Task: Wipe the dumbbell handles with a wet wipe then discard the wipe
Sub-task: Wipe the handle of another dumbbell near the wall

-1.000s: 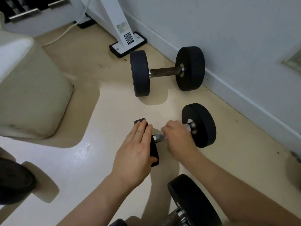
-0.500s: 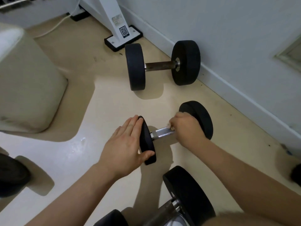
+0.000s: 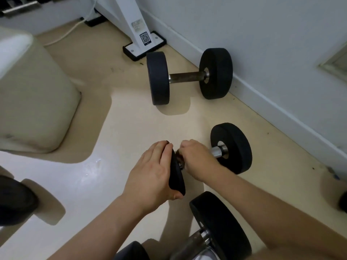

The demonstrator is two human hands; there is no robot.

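A black dumbbell [image 3: 231, 147] with a shiny metal handle lies on the cream floor in the middle. My left hand [image 3: 152, 173] lies flat against its left weight plate and holds it steady. My right hand [image 3: 197, 158] is closed around the left end of the handle, close to that plate. The wet wipe is hidden inside my right fist. The right end of the handle shows bare next to the right plate.
A second dumbbell [image 3: 189, 76] with a dull handle lies farther off by the white wall [image 3: 281, 53]. A third dumbbell [image 3: 219, 229] sits just below my arms. A beige cushion [image 3: 32, 102] is at left, a white machine foot [image 3: 144, 44] behind.
My right hand has slid along the handle from the right plate to the left end. My left hand has stayed on the left plate.
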